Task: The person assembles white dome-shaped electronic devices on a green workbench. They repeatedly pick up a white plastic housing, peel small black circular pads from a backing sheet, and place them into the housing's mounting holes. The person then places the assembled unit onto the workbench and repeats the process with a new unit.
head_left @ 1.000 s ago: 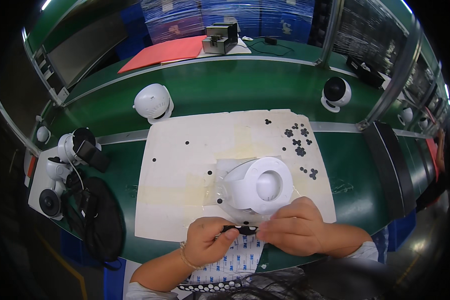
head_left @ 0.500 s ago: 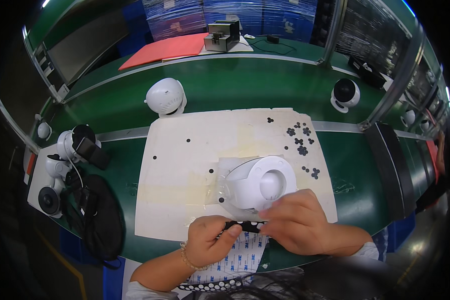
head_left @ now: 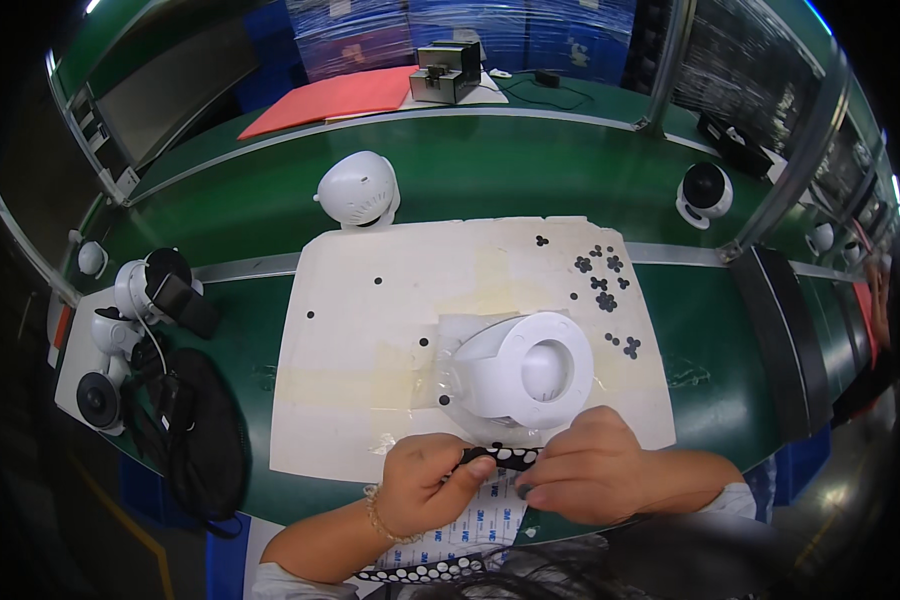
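My left hand (head_left: 420,485) is closed on a narrow black strip (head_left: 500,457) with white round holes, pinched between thumb and fingers. Beside it, my right hand (head_left: 595,470) is closed with a small dark round pad (head_left: 523,491) at its fingertips, close to the strip's right end. Just beyond the hands lies a white rounded device housing (head_left: 490,385) with a round recess facing up, on a clear plastic sheet. Below the left hand hangs a white backing sheet (head_left: 475,520) with blue print, and another dotted strip (head_left: 425,573) lies near the lower edge.
A pale board (head_left: 360,380) covers the bench, with several small black pads (head_left: 606,300) at its right. Behind stand a white device (head_left: 358,190) and a black-faced camera (head_left: 705,192) on a green belt. Cameras, cables and a black pouch (head_left: 205,430) lie left; a black box (head_left: 780,340) right.
My right hand has drawn down, and a dark round pad now shows at its fingertips. The white device and black-faced camera on the green belt have shifted right.
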`<control>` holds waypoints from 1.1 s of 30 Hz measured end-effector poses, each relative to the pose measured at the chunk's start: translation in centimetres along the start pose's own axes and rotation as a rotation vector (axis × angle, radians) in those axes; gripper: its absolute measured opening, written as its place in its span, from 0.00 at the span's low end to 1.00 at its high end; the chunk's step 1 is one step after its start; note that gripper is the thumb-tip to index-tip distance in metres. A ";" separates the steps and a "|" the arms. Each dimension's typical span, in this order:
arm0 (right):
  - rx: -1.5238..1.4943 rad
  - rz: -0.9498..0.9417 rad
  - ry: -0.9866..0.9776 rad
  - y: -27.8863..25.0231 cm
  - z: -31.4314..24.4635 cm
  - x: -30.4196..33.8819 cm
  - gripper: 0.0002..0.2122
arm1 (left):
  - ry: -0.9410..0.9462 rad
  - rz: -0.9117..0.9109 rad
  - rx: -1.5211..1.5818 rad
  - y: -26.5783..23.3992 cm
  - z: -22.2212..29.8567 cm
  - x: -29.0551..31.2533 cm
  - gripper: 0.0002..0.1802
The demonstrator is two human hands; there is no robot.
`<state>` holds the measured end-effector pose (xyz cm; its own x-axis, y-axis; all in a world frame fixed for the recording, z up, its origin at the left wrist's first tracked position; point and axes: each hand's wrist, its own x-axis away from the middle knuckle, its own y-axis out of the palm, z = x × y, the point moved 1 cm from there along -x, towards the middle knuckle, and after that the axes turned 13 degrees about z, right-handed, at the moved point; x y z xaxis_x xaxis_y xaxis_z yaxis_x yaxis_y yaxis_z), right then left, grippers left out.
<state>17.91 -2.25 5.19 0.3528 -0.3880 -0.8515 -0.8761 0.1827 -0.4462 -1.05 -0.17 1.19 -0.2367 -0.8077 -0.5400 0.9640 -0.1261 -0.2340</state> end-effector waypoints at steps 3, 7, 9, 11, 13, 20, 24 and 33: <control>-0.142 0.114 0.189 0.5 0.1 -0.5 0.12 | 0.046 -0.041 -0.051 0.2 -0.2 0.0 0.07; -0.240 -0.047 0.251 1.1 0.2 -2.2 0.16 | 0.086 -0.099 -0.099 0.4 -0.3 0.2 0.07; -0.291 -0.183 0.222 0.9 0.3 -1.8 0.18 | 0.093 -0.081 -0.104 0.5 -0.4 0.4 0.07; -0.385 -0.202 0.194 1.1 0.1 -0.1 0.16 | 0.132 -0.048 -0.107 0.7 -0.3 0.3 0.07; -0.444 -0.133 0.141 1.3 -0.5 -0.2 0.17 | 0.095 -0.011 -0.204 1.0 -0.1 0.3 0.07; -0.337 0.238 0.627 -1.2 5.1 -1.1 0.22 | 0.350 0.017 -0.366 0.8 0.4 -0.4 0.11; -0.449 0.271 0.734 -1.6 7.0 -0.3 0.28 | 0.417 -0.109 -0.356 0.8 -0.4 -0.6 0.14; -0.402 0.209 0.755 -1.8 7.2 -0.5 0.28 | 0.366 -0.093 -0.365 0.8 -0.2 -0.7 0.11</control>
<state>21.67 4.10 4.43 -0.0144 -0.9020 -0.4314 -0.9979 0.0399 -0.0501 -0.14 0.41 1.21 -0.4092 -0.5401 -0.7355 0.8473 0.0742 -0.5259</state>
